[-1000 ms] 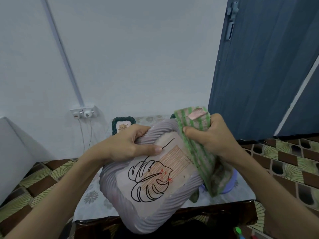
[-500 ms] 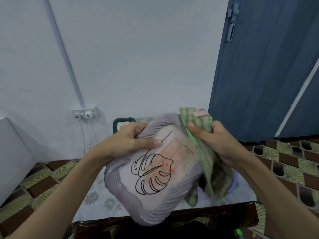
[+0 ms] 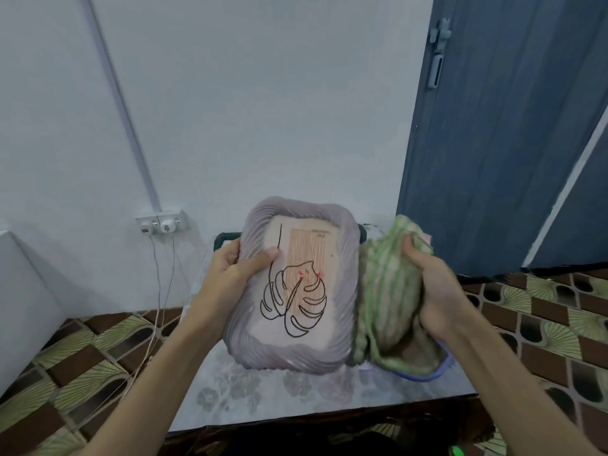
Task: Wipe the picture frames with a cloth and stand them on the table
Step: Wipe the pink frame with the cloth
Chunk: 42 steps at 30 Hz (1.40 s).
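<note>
Pale wall, blue door point(image 3: 493, 143), low table point(image 3: 296, 399). Picture frame point(image 3: 296, 284): held above table, left hand point(image 3: 230, 274) clasping its left edge. Right hand point(image 3: 437, 291) grasps cloth point(image 3: 385, 291) alongside. Likely light, rigid (ribbed border offers purchase).

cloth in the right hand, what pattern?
Green and pale cream stripes on the cloth, gripped by the right hand; head view.

Grey ribbed picture frame point(image 3: 297, 284) and striped cloth point(image 3: 390, 291) above the desk point(image 3: 345, 403)

The frame (leaf line-drawing inside) is held nearly upright over the desk's middle; the bunched green-and-cream cloth touches its right edge.
</note>
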Each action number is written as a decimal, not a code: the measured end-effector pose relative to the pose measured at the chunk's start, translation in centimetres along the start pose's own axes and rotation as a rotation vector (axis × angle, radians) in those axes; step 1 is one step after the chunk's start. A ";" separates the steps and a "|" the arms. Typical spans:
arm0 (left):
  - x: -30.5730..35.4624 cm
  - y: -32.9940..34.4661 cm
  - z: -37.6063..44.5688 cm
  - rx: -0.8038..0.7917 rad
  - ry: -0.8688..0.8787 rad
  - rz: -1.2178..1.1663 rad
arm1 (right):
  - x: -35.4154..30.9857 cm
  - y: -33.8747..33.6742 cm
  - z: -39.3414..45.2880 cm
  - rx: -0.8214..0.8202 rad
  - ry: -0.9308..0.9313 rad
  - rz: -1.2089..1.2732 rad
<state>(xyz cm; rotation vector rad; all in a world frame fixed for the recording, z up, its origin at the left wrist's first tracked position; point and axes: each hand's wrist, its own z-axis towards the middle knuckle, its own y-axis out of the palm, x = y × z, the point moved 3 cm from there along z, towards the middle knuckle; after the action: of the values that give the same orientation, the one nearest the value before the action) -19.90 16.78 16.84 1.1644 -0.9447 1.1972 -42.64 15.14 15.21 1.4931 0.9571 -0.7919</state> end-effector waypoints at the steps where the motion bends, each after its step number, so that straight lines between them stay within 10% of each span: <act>1: -0.2 0.1 0.0 0.026 -0.011 -0.025 | 0.5 0.6 -0.3 -0.074 -0.016 -0.059; 7: -1.6 0.3 -0.7 0.047 -0.060 -0.023 | 0.6 2.5 0.0 0.073 -0.312 -0.392; 21: 3.4 0.6 1.6 -0.683 -0.335 0.406 | -2.7 4.1 0.0 -0.254 -0.316 -0.466; 27: 2.4 -1.5 2.0 -0.427 -0.183 0.245 | -3.9 -2.0 1.2 0.169 -0.111 -0.058; 35: 1.4 -1.8 1.3 -0.093 -0.064 0.061 | -0.4 -0.5 -2.2 -0.136 -0.092 -0.202; 42: 1.3 -1.8 0.2 0.000 -0.014 0.025 | -0.8 -0.3 -0.8 0.097 -0.174 -0.177</act>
<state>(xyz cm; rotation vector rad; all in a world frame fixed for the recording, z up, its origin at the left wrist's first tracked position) -17.90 16.84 17.85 1.1650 -0.9719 1.2105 -43.30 15.81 15.83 1.4093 0.9389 -1.0916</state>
